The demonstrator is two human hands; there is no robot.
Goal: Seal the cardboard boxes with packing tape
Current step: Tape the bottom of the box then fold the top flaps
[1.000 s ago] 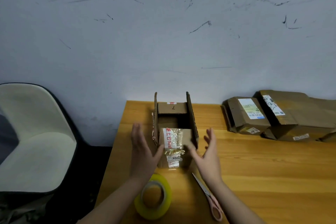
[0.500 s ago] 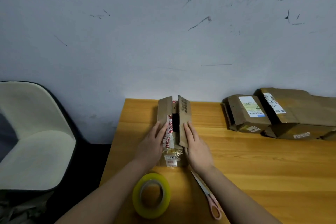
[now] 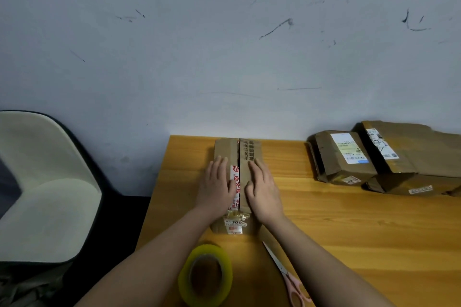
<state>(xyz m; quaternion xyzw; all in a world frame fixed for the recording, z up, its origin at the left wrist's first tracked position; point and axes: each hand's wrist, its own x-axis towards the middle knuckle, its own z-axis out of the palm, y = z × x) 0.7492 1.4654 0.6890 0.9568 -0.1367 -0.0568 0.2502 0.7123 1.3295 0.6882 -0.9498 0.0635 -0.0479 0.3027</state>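
At the far left of the frame a pale chair (image 3: 47, 194) sits off the desk (image 3: 361, 232), out of play. Moving in, the tape roll (image 3: 205, 274) lies flat at lower centre, right under the left forearm, likely parked there so it is an easy grab once the flaps are down. Now the action: the box (image 3: 237, 182) stands at the centre of the frame near the desk's far edge, and both palms are on its top. The left hand (image 3: 217, 185) lies flat, fingers straight and together, pressing the left flap; the right hand (image 3: 262, 189) mirrors it on the right flap, fingers flat too. A thin dark seam shows between the flaps, so the hands look to be holding them level and close for taping. No tape crosses that seam yet, as far as I can tell. Just right of the right forearm, scissors (image 3: 287, 274) lie with the blade pointing toward the box, handy for the cut. At the right edge, more boxes (image 3: 374, 159) lie stacked against the wall, labels up; whether they are sealed I cannot tell.
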